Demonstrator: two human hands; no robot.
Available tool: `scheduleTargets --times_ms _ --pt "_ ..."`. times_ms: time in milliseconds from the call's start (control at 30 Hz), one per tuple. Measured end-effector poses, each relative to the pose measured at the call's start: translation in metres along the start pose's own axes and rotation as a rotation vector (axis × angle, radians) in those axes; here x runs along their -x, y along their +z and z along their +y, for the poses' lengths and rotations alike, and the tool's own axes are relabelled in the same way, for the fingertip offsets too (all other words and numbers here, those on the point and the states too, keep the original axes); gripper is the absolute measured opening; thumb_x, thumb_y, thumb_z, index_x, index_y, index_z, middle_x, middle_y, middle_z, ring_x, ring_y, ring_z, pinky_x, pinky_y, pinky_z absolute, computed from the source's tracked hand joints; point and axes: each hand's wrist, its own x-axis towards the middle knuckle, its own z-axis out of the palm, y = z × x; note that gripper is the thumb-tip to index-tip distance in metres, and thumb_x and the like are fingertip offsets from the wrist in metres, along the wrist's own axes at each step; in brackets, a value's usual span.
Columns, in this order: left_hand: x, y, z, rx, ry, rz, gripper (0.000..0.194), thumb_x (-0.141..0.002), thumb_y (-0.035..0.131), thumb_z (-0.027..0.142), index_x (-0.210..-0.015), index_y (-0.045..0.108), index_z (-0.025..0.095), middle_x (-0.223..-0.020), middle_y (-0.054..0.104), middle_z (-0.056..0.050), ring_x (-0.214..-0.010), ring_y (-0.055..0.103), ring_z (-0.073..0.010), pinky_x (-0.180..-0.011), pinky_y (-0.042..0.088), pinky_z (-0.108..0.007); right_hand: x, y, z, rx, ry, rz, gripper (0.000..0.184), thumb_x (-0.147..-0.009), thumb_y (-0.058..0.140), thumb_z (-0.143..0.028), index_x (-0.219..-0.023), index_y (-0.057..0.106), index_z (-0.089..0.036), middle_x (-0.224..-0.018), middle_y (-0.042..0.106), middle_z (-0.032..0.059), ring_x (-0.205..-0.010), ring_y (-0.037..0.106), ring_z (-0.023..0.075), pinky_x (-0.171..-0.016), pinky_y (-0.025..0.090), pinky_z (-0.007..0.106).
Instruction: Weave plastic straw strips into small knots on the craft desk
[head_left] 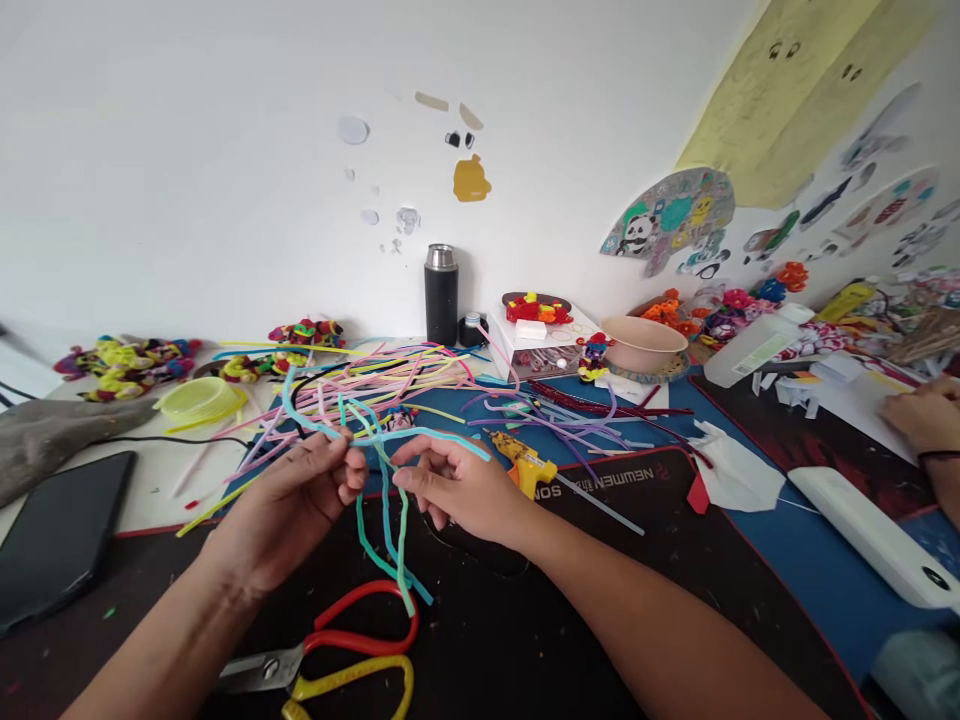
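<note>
A loose bunch of blue and green pipe cleaners point(386, 490) is held up in front of me, crossing near its top, with several ends hanging down. My left hand point(300, 490) pinches it on the left side with thumb and fingers. On the right, my right hand point(442, 485) has its thumb and fingers closed on the same bunch. One blue strand reaches right over the back of that hand, and another bends up to the left. Below lie scissors point(352, 640) with one red and one yellow handle. A yellow glue gun point(529, 465) rests just beyond my right hand.
Many pink, yellow and purple pipe cleaners point(360, 375) spread across the back. A black phone point(67, 530) lies left; a black flask point(441, 300) stands by the wall. At right are a pink bowl point(651, 345), a white bottle point(757, 345) and another person's hand point(922, 415).
</note>
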Motion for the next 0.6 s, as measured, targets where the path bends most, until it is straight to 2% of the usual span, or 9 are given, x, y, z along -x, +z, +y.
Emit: scheduleTargets --times_ms 133,267,600 --pt "0.004 0.002 -0.01 -0.087 -0.044 -0.086 0.029 -0.059 0.108 0.019 -0.076 0.085 0.015 -0.071 0.08 -0.007 -0.061 0.074 -0.0183 -0.056 0.065 -0.023 -0.003 -0.001 0.006 -0.066 -0.004 0.017 0.037 -0.101 0.076 -0.054 -0.118 0.073 -0.021 -0.07 0.062 -0.0077 -0.047 0.054 0.0073 -0.047 0.04 0.021" --pt "0.004 0.002 -0.018 -0.164 -0.095 -0.152 0.036 -0.057 0.112 0.029 -0.079 0.087 0.016 -0.072 0.081 -0.007 -0.064 0.075 -0.0184 -0.062 0.066 -0.024 -0.004 -0.001 0.008 -0.099 -0.028 0.056 0.036 -0.1 0.076 -0.055 -0.104 0.071 -0.02 -0.068 0.063 -0.0065 -0.045 0.054 0.0076 -0.044 0.039 0.021" --pt "-0.001 -0.004 -0.024 -0.293 -0.072 -0.199 0.039 -0.063 0.11 0.042 -0.08 0.088 0.015 -0.076 0.079 -0.008 -0.069 0.072 -0.019 -0.066 0.063 -0.026 -0.001 0.003 0.001 -0.098 -0.017 0.028 0.032 -0.1 0.076 -0.05 -0.101 0.07 -0.019 -0.065 0.062 -0.0071 -0.045 0.054 0.0078 -0.046 0.04 0.021"
